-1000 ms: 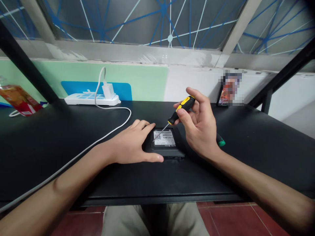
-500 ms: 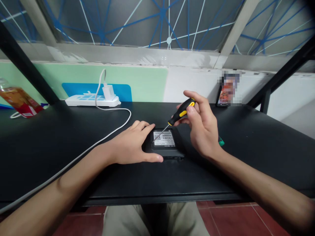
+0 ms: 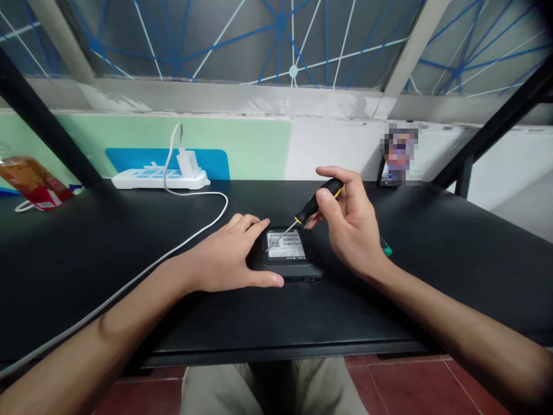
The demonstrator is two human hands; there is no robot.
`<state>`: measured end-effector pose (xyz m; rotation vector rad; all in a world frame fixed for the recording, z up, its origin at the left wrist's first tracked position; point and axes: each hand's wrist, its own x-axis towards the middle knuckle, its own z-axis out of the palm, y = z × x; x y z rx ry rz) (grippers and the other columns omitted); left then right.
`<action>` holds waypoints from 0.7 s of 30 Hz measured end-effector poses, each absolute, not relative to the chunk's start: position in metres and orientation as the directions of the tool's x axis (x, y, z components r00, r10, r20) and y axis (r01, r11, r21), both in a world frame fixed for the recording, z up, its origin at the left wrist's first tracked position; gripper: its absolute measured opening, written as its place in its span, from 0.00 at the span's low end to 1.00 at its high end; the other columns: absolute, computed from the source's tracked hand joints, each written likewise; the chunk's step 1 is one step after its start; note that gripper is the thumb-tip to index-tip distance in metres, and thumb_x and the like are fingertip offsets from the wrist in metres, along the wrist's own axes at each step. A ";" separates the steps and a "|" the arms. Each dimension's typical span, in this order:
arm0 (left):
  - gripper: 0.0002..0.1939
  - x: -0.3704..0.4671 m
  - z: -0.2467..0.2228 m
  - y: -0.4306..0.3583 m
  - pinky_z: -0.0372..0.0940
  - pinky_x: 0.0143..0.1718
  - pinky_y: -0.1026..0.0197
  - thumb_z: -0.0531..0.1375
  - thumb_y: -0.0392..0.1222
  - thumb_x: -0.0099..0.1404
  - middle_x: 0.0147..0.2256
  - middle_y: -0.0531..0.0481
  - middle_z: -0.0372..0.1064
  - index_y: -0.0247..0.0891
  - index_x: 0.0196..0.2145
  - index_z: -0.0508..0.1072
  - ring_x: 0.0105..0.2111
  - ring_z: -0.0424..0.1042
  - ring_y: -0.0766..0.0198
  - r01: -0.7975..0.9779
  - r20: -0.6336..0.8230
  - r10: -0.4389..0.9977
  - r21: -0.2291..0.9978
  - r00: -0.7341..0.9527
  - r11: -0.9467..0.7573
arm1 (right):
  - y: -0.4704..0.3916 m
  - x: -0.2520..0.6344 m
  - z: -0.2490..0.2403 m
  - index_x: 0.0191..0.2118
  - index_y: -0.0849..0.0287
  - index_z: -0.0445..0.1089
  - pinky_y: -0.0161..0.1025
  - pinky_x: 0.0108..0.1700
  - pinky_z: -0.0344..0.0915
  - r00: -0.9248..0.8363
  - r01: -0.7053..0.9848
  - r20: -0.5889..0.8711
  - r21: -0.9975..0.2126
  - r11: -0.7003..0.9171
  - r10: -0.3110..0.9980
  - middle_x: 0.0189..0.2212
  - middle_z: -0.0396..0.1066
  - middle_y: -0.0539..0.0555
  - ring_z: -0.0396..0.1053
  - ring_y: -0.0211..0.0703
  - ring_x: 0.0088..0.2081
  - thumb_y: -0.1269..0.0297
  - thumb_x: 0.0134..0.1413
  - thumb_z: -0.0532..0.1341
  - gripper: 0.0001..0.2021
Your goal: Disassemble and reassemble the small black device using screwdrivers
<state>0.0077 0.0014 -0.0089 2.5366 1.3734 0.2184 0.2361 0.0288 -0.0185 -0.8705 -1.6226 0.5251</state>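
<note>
A flat black device (image 3: 298, 269) with a white printed label lies on the black table in front of me. My left hand (image 3: 231, 253) braces it from the left, thumb along the near edge and fingers reaching to the far edge. In my right hand (image 3: 348, 222) is a screwdriver (image 3: 317, 202) with a black and yellow handle, gripped between thumb and fingers. Its thin metal shaft slants down to the left across the label, and the tip meets the device near the label's left edge. Whether a screw sits under the tip is too small to tell.
A white cable (image 3: 190, 236) runs from a charger on the power strip (image 3: 159, 180) across the table's left side. Left stands a tilted bottle (image 3: 34, 181); at the back right a phone (image 3: 391, 167) leans on the wall. A green-tipped object (image 3: 386, 248) is partly behind my right wrist.
The screwdriver handle has rotated, so its yellow patches mostly no longer show. My right thumb and fingers have shifted around it. The left hand and device keep their places; the view moved slightly.
</note>
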 end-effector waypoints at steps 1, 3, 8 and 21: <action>0.55 0.008 -0.009 0.001 0.55 0.65 0.43 0.59 0.73 0.60 0.66 0.34 0.56 0.31 0.71 0.52 0.65 0.54 0.39 0.801 0.012 0.838 0.287 0.545 -0.525 | 0.029 0.236 -0.019 0.59 0.43 0.64 0.47 0.35 0.79 -0.065 0.252 0.625 -0.744 0.619 0.778 0.37 0.70 0.52 0.75 0.43 0.29 0.50 0.66 0.57 0.18; 0.55 0.008 -0.009 0.001 0.56 0.64 0.43 0.59 0.73 0.60 0.66 0.35 0.56 0.32 0.71 0.52 0.65 0.54 0.39 0.802 0.009 0.839 0.291 0.544 -0.522 | 0.029 0.237 -0.019 0.60 0.43 0.63 0.47 0.36 0.79 -0.072 0.203 0.600 -0.774 0.601 0.797 0.44 0.71 0.53 0.77 0.46 0.35 0.50 0.67 0.55 0.19; 0.56 0.007 -0.008 0.001 0.56 0.65 0.43 0.59 0.74 0.59 0.66 0.35 0.55 0.31 0.71 0.52 0.65 0.54 0.39 0.801 0.001 0.840 0.299 0.542 -0.518 | 0.029 0.234 -0.017 0.63 0.43 0.62 0.44 0.40 0.81 -0.053 0.079 0.550 -0.830 0.553 0.833 0.56 0.70 0.54 0.79 0.47 0.46 0.57 0.67 0.54 0.20; 0.55 0.006 -0.008 0.000 0.56 0.64 0.43 0.59 0.74 0.59 0.66 0.36 0.55 0.32 0.71 0.52 0.65 0.54 0.39 0.805 0.005 0.842 0.291 0.540 -0.518 | 0.027 0.236 -0.016 0.63 0.41 0.62 0.46 0.37 0.81 -0.092 0.128 0.575 -0.803 0.582 0.813 0.50 0.72 0.54 0.78 0.47 0.42 0.54 0.68 0.55 0.20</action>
